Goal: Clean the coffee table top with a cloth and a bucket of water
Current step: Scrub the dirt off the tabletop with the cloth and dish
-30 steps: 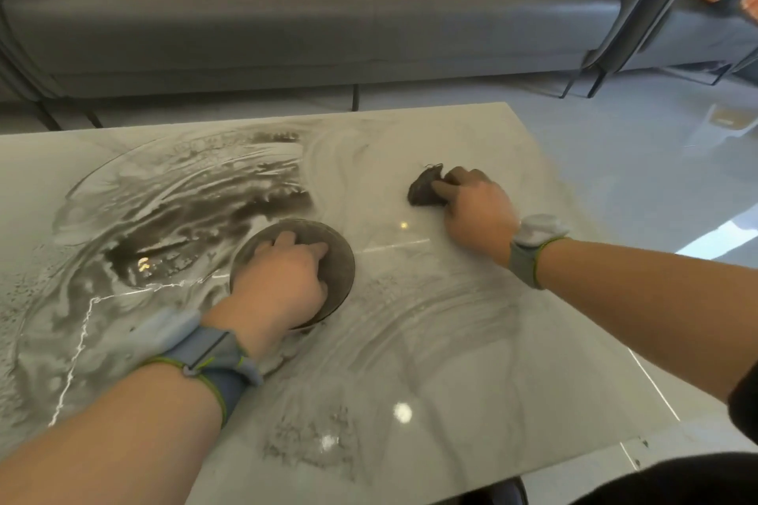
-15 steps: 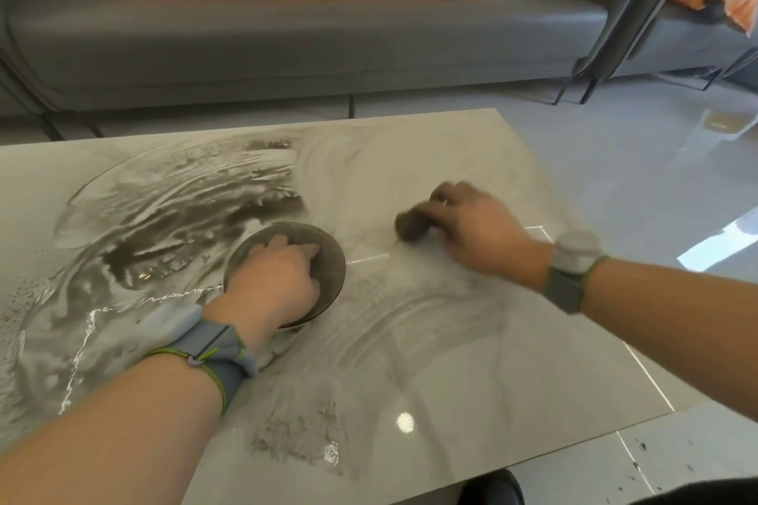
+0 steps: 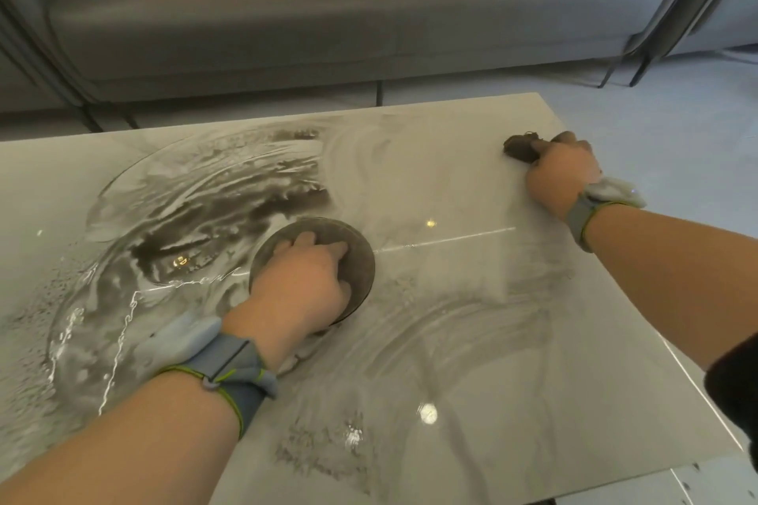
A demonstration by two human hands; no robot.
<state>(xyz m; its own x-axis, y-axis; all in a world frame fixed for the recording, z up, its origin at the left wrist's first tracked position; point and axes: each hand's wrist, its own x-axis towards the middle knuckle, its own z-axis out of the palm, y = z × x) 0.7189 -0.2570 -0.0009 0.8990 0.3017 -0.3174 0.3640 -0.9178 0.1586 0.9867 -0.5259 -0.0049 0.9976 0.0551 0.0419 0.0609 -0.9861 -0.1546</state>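
Wiping is the step in hand. My right hand [image 3: 562, 176] has its fingers curled over a bunched dark cloth [image 3: 520, 148], pressing it on the coffee table [image 3: 471, 373] near the far right edge. My left hand [image 3: 301, 285] rests flat, fingers fairly straight, on a round dark disc [image 3: 357, 254] mid-table. No bucket is in view. Next stroke, by my judgement: draw the cloth back inward; beyond it only a narrow strip remains before the edge. Open, streaked surface lies toward me.

Left hand [image 3: 303, 291] pressing down; right hand [image 3: 560, 176] apparently curled, arm outstretched.
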